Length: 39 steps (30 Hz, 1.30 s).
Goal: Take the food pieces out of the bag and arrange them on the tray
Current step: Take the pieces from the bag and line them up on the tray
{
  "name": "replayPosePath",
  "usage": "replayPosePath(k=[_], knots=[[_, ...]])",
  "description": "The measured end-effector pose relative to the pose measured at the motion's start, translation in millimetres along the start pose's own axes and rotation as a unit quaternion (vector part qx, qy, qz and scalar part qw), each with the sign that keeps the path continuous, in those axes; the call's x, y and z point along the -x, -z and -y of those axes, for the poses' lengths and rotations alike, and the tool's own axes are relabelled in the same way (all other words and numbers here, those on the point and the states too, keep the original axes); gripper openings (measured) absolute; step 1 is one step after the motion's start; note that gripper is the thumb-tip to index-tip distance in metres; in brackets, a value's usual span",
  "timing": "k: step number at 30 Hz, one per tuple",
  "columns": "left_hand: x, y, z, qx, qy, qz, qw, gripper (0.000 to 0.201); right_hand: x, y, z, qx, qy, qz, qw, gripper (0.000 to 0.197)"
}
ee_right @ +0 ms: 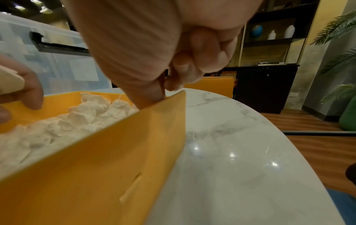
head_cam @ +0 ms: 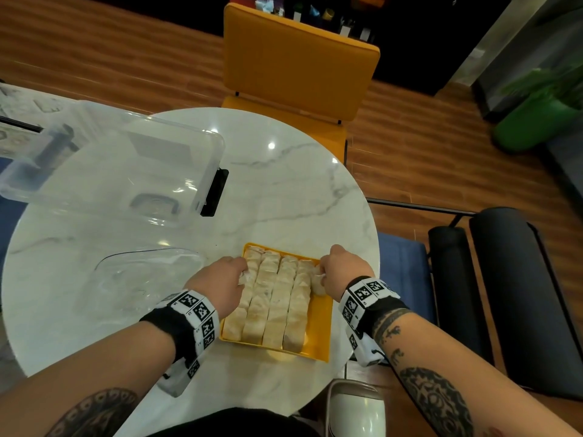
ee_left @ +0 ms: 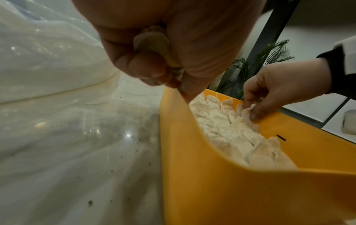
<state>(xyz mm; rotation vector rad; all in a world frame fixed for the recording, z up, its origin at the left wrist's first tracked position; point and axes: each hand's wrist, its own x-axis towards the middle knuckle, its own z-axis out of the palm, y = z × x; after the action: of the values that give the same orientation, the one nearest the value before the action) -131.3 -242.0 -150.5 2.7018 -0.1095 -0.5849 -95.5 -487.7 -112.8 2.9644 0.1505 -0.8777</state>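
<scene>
A yellow tray [head_cam: 320, 329] near the table's front edge holds several rows of pale dumplings [head_cam: 277, 304]. My left hand [head_cam: 243, 272] is over the tray's left edge, fingers curled round one dumpling [ee_left: 154, 45]. My right hand [head_cam: 320, 272] is at the tray's far right, pinching a dumpling [head_cam: 317, 283] that stands beside the rightmost full row. The left wrist view shows those right fingers [ee_left: 256, 112] on the dumpling's frilled edge [ee_left: 248, 112]. A crumpled clear bag [head_cam: 142, 279] lies left of the tray; I cannot tell what is in it.
A large clear storage box [head_cam: 110, 168] stands at the back left of the round marble table [head_cam: 284, 190]. An orange chair [head_cam: 296, 64] faces the far side. A white rounded object [head_cam: 356, 411] sits below the table's front edge. Bare tray floor runs along the right column.
</scene>
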Motion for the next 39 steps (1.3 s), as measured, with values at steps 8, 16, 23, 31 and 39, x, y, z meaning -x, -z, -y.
replayPosePath(k=[8,16,23,31,39], knots=[[5,9,-6,0.101,0.004,-0.01,0.995,0.033,9,7,1,-0.117,0.019,-0.087,0.989,0.017],[16,26,-55,0.442,-0.005,0.057,0.895,0.04,35,23,28,-0.369,0.165,-0.125,0.906,0.017],[22,33,-66,0.522,-0.046,0.078,0.848,0.021,42,24,26,-0.419,0.136,-0.171,0.881,0.007],[18,26,-68,0.45,-0.007,0.042,0.892,0.021,47,23,15,-0.441,0.108,-0.176,0.874,0.012],[12,17,-55,0.38,0.017,0.013,0.925,0.014,38,35,-13,-0.379,0.083,-0.183,0.903,0.004]])
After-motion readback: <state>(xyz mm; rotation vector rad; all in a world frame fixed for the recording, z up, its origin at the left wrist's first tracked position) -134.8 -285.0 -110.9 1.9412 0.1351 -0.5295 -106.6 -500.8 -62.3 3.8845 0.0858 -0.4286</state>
